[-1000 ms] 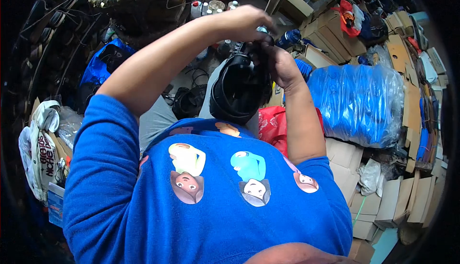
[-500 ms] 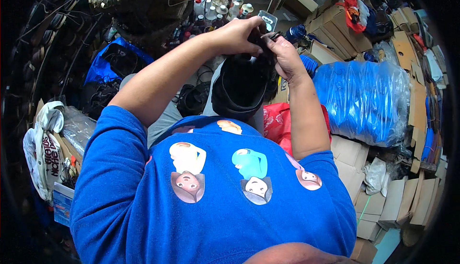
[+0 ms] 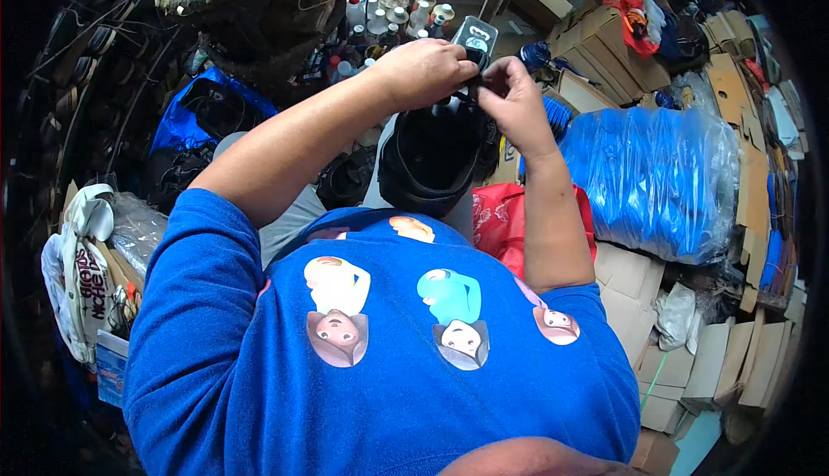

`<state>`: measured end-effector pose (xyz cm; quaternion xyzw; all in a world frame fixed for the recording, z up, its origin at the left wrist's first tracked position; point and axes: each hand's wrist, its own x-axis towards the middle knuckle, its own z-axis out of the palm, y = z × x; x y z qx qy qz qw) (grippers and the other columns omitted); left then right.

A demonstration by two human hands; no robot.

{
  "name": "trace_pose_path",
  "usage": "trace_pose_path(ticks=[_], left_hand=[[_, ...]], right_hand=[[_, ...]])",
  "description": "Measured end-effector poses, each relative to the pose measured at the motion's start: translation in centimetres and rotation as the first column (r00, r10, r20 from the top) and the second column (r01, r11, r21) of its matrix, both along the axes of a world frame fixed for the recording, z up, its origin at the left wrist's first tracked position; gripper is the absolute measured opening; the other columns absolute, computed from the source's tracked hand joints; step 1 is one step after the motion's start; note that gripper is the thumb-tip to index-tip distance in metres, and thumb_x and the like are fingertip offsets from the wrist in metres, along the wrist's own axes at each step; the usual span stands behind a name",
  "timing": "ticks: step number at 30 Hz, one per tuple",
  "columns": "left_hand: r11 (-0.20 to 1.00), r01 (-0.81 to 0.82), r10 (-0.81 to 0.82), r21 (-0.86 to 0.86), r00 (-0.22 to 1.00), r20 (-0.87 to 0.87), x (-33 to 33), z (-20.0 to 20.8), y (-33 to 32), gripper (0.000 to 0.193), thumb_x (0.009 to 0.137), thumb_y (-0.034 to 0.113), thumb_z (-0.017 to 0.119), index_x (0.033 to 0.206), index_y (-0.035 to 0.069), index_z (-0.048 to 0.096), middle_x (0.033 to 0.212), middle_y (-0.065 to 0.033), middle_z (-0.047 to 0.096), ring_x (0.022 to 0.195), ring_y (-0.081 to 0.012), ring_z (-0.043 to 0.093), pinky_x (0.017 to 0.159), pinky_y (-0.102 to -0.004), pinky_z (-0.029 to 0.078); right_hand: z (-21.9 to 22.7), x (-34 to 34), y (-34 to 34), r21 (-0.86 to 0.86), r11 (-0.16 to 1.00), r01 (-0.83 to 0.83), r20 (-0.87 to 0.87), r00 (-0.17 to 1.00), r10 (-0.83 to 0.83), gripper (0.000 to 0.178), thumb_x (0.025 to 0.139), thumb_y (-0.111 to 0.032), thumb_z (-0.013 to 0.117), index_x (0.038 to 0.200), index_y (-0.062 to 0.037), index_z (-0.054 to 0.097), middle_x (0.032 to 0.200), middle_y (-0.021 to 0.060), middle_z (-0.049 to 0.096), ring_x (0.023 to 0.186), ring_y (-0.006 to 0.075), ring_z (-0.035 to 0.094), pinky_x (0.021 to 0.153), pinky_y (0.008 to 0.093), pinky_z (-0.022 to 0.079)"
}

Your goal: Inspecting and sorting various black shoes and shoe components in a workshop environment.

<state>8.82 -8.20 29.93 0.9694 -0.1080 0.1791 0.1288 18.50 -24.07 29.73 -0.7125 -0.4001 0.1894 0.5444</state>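
A black hollow item (image 3: 423,193) with a wide, padded-looking rim, much like a boot, rests between my knees with its opening toward me. My left hand (image 3: 425,70) is closed at its far end, fingers curled round the black material there. My right hand (image 3: 515,105) is pinched against the same far end, thumb and forefinger together close to the left fingertips. What the right fingers hold is too small and dark to make out.
Several bottles (image 3: 378,23) stand beyond my hands, beside a clear plastic container (image 3: 477,36). A plastic-wrapped blue bundle (image 3: 652,187) lies at right, near cardboard boxes (image 3: 604,49). A red bag (image 3: 501,226) is by my right forearm; a blue bag (image 3: 207,113) sits left.
My left hand has turned over and moved slightly left and down, its fingers now closed. My right hand has shifted its grip, fingers now raised. The black item has tipped slightly.
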Motion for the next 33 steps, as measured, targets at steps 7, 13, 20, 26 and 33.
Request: trace_pose_path(ticks=[7, 13, 20, 26, 33], left_hand=[[0.969, 0.082, -0.137, -0.234, 0.964, -0.229, 0.8, 1.2, 1.5, 0.026, 0.074, 0.012, 0.062, 0.099, 0.004, 0.063, 0.094, -0.0148, 0.058, 0.091, -0.0314, 0.057, 0.082, -0.0384, 0.045], [0.889, -0.128, -0.053, -0.439, 0.925, -0.375, 0.9, 0.7, 0.7, 0.027, 0.079, 0.013, 0.061, 0.104, 0.001, 0.059, 0.086, -0.0157, 0.062, 0.079, -0.0254, 0.062, 0.073, -0.0336, 0.048], [0.513, -0.221, 0.051, -0.829, 0.973, -0.227, 0.6, -1.0, -0.4, 0.026, 0.081, 0.008, 0.059, 0.107, 0.004, 0.054, 0.087, -0.0117, 0.061, 0.08, -0.0176, 0.059, 0.073, -0.0306, 0.047], [0.925, 0.002, -0.085, -0.379, 0.976, -0.201, 0.7, 0.1, 0.8, 0.023, 0.083, 0.015, 0.056, 0.099, -0.001, 0.061, 0.094, -0.0162, 0.061, 0.089, -0.0298, 0.059, 0.081, -0.0373, 0.046], [0.503, -0.359, -0.261, -0.786, 0.804, -0.534, 0.9, 1.3, 1.3, 0.029, 0.087, 0.024, 0.056, 0.106, 0.003, 0.059, 0.092, -0.0083, 0.061, 0.085, -0.0185, 0.057, 0.077, -0.0317, 0.044]], right_hand=[[0.9, -1.3, -0.1, -0.141, 0.986, 0.093, 0.67, 0.742, 0.026, 0.019, 0.067, -0.005, 0.061, 0.085, -0.0012, 0.057, 0.083, 0.0156, 0.062, 0.078, 0.0268, 0.063, 0.072, 0.0329, 0.048], [-0.4, -1.7, 0.1, -0.031, 0.989, 0.144, 0.273, 0.953, -0.13, 0.021, 0.068, -0.008, 0.062, 0.088, -0.0026, 0.06, 0.08, 0.0153, 0.064, 0.076, 0.029, 0.063, 0.071, 0.0341, 0.049], [-0.2, -2.1, 0.0, -0.019, 0.982, 0.189, 0.57, 0.809, -0.144, 0.014, 0.067, -0.009, 0.063, 0.08, -0.0061, 0.061, 0.078, 0.0122, 0.063, 0.077, 0.0317, 0.059, 0.074, 0.0383, 0.046], [-0.1, -1.7, -0.3, 0.064, 0.989, 0.133, 0.693, 0.707, -0.14, 0.012, 0.067, -0.008, 0.064, 0.078, -0.008, 0.059, 0.075, 0.0103, 0.061, 0.075, 0.0301, 0.057, 0.076, 0.0385, 0.043], [-0.2, -1.3, 0.1, 0.208, 0.959, 0.195, 0.713, 0.64, -0.285, 0.013, 0.067, -0.008, 0.066, 0.077, -0.0115, 0.059, 0.079, 0.0034, 0.057, 0.085, 0.0254, 0.053, 0.076, 0.0374, 0.039]])
